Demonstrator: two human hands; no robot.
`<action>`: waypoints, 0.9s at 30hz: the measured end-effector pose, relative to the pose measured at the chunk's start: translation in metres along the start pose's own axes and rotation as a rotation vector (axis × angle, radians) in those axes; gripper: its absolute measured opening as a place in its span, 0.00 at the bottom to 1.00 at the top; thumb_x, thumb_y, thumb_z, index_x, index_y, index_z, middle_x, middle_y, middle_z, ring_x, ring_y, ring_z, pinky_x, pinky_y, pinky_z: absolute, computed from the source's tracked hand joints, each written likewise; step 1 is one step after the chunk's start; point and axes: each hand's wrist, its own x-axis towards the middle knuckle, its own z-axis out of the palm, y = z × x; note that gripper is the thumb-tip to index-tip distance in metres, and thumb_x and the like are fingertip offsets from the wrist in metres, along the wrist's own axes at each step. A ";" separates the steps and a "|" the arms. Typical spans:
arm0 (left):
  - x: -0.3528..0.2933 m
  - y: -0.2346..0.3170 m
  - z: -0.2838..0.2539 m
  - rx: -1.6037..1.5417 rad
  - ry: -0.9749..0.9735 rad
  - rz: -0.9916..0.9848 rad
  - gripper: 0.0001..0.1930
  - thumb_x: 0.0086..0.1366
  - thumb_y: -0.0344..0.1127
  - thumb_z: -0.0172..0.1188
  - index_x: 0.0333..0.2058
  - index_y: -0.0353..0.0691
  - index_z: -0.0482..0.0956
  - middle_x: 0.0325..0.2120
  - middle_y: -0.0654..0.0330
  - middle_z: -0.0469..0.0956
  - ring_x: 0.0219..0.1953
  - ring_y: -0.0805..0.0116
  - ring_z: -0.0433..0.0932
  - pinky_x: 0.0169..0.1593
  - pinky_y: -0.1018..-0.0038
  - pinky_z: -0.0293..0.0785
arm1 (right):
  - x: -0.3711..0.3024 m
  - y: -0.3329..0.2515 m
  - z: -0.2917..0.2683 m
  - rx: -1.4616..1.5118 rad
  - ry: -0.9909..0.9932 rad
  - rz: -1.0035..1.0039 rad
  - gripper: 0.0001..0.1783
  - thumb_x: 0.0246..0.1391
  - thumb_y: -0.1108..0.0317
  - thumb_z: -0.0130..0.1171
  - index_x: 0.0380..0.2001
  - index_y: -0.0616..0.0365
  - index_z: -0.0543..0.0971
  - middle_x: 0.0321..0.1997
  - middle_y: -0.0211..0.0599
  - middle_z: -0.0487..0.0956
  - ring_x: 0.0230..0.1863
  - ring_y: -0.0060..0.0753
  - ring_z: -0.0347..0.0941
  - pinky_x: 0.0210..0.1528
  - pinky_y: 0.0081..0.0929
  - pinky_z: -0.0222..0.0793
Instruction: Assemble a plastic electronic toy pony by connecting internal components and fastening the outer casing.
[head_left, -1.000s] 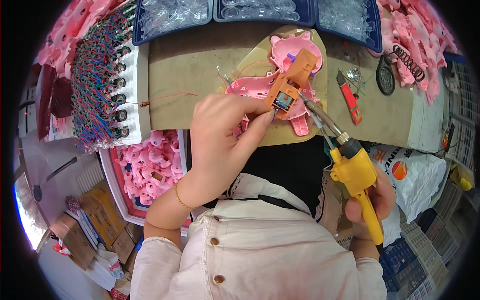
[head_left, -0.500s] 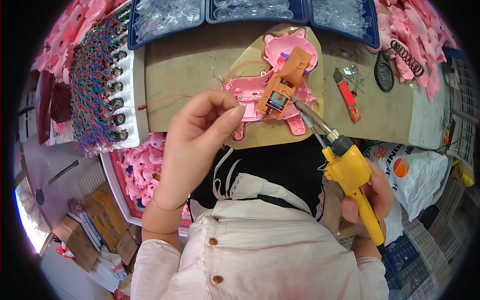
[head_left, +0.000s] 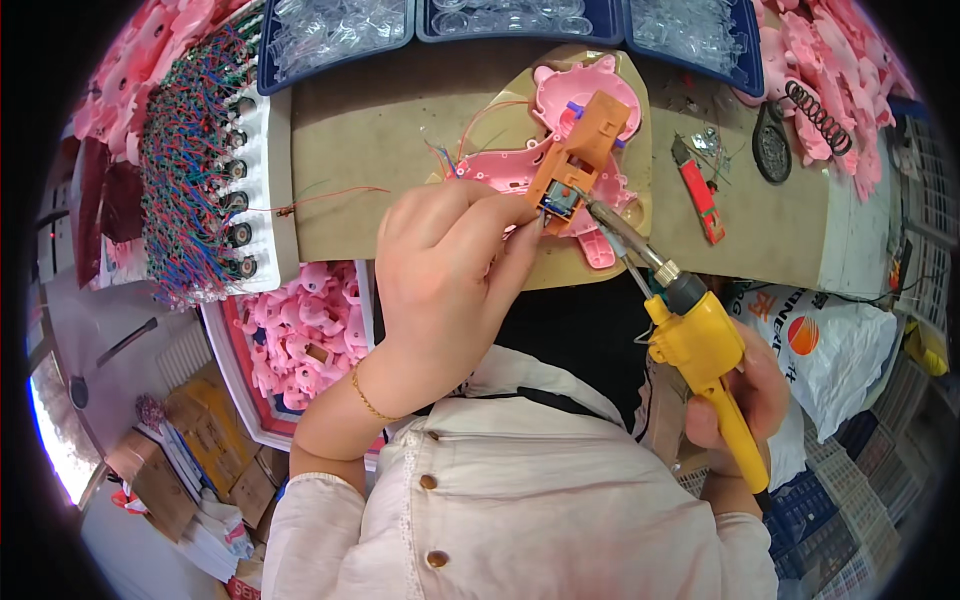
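Note:
My right hand grips a yellow soldering gun; its metal tip rests at the lower edge of an orange plastic housing. A small motor with silver and blue parts sits in the housing's opening. My left hand is closed, thumb and forefinger pinching a thin wire against the housing's lower end; the fingers hide most of it. Beneath lies a pink animal-shaped toy shell half on a tan shaped holder. Thin red wires loop out at the shell's left.
Blue bins of clear plastic parts line the back. At right lie a red utility knife, a black oval part and a coiled spring. Bundled wires with round speakers stand left, above a tray of pink parts.
My left hand has moved right and up to the housing's lower end, now covering part of the pink shell. Housing and shell have shifted slightly right. The soldering gun has barely moved.

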 end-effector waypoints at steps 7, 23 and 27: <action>-0.001 -0.001 0.000 0.051 -0.024 -0.008 0.07 0.49 0.30 0.66 0.28 0.43 0.78 0.26 0.65 0.75 0.31 0.64 0.72 0.36 0.69 0.64 | 0.016 -0.001 0.004 -0.022 -0.033 -0.054 0.34 0.50 0.69 0.65 0.56 0.57 0.59 0.48 0.70 0.71 0.39 0.56 0.78 0.37 0.37 0.77; -0.003 -0.001 0.002 0.109 0.034 0.067 0.09 0.46 0.29 0.67 0.28 0.44 0.78 0.26 0.66 0.75 0.31 0.64 0.73 0.36 0.69 0.64 | 0.023 -0.002 0.008 0.031 -0.036 -0.078 0.32 0.44 0.75 0.67 0.50 0.57 0.62 0.47 0.68 0.72 0.35 0.52 0.79 0.35 0.34 0.76; -0.003 -0.003 0.004 0.111 0.052 0.082 0.09 0.46 0.28 0.67 0.27 0.44 0.78 0.26 0.66 0.75 0.31 0.64 0.73 0.36 0.69 0.64 | 0.027 -0.020 -0.004 0.243 -0.232 0.479 0.29 0.47 0.74 0.57 0.55 0.65 0.66 0.39 0.45 0.77 0.32 0.38 0.78 0.37 0.24 0.71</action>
